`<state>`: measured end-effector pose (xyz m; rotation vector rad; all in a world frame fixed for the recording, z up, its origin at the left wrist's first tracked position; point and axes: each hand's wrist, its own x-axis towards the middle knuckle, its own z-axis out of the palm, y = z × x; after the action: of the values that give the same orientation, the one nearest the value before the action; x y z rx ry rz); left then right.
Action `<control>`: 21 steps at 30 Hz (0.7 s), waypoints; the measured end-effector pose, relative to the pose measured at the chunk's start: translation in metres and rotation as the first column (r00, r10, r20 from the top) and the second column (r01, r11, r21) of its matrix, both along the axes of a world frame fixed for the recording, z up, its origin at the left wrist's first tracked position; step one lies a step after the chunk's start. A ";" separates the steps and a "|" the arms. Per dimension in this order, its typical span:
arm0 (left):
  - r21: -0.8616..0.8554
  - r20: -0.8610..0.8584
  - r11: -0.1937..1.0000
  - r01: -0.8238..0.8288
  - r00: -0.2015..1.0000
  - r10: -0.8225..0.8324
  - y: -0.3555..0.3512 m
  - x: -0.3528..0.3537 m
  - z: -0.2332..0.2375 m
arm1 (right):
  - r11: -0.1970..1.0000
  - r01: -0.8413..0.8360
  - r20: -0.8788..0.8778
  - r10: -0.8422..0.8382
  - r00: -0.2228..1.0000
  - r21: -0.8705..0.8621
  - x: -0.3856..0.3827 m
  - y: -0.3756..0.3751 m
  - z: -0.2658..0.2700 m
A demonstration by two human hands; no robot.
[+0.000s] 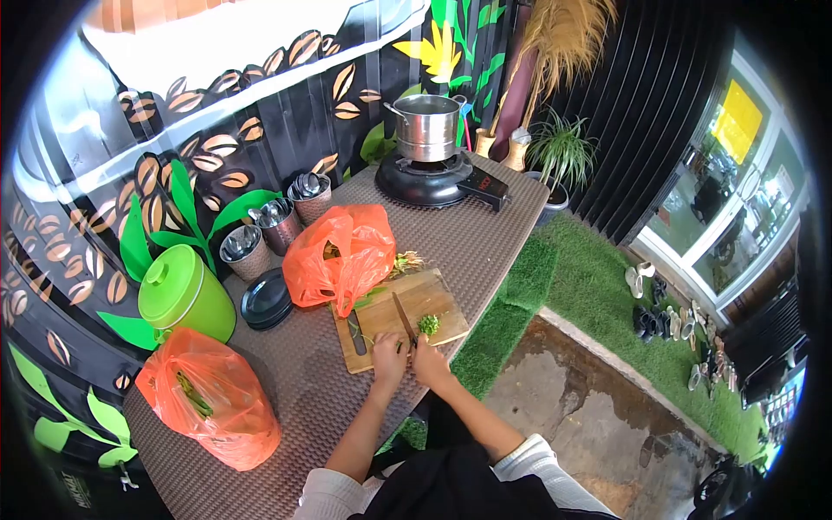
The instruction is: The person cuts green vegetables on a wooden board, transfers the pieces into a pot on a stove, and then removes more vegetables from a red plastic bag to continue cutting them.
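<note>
Green bits (429, 324) sit cut in a small pile, uncut stems (400, 347) are in our closed left hand (389, 355), and our right hand (429, 362) grips the knife (402, 314)

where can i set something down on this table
One bare patch lies between the stove and chopping board; another between the nearer orange bag and your left forearm. Crowded along the wall side: green container, black plates, cutlery cups.

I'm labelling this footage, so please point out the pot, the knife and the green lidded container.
Pot (427, 139): head view, on its metal side.
Knife (402, 314): head view, on its blade.
Green lidded container (206, 305): head view, on its side.
</note>
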<state>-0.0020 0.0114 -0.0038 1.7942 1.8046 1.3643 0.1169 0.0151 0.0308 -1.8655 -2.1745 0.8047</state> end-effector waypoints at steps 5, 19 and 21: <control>-0.052 0.099 0.999 -0.013 0.995 0.019 0.001 0.003 0.002 | 1.000 -0.016 -0.069 0.018 0.997 0.022 0.005 -0.010 0.018; -0.007 -0.046 1.000 0.002 0.999 -0.003 -0.008 0.005 0.007 | 0.998 -0.043 -0.053 0.045 0.998 0.037 0.006 -0.010 0.006; -0.084 0.142 0.995 0.053 0.989 -0.040 -0.005 0.004 0.008 | 1.000 -0.009 0.010 0.009 1.000 0.016 -0.003 -0.019 0.001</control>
<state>0.0021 0.0063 0.0041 1.6422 1.7115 1.3364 0.1141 -0.0037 0.0315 -1.8573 -2.1902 0.7787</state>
